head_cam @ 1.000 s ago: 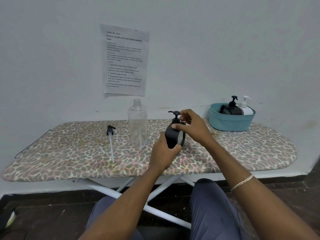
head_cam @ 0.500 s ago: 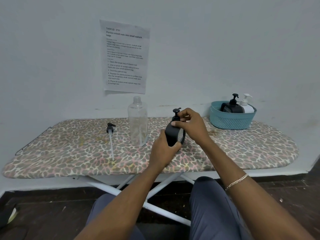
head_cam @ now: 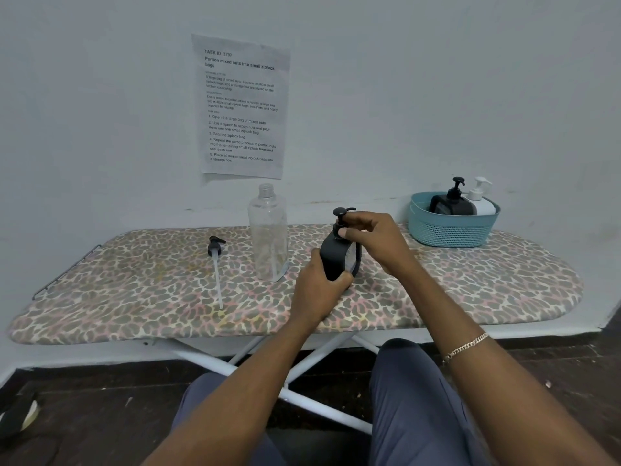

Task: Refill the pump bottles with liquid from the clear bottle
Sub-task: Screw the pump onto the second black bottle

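Pump [head_cam: 341,214] has swung right! Right grip [head_cam: 373,242] pinches it, left grip [head_cam: 319,290] clasps the black bottle [head_cam: 336,260]. Leopard-print surface [head_cam: 134,280], white wall [head_cam: 403,95].

Counting now: three pump bottles [head_cam: 337,260] [head_cam: 450,205] [head_cam: 484,207], one clear bottle [head_cam: 268,237], one loose pump [head_cam: 215,252], one basket [head_cam: 450,232], one sheet [head_cam: 242,105], two hands [head_cam: 319,292] [head_cam: 374,240].

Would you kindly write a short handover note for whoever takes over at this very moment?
Left hand grips the body of the black pump bottle at mid ironing board. Right hand pinches its pump collar.
Clear bottle stands uncapped just left of it. A loose pump lies further left.
Teal basket, far right, holds a second black pump bottle and a white pump bottle, both with pumps on.
Done: unclear. I cannot tell whether the held pump is going on or coming off.
Left, probably: finish this bottle and refit the loose pump.
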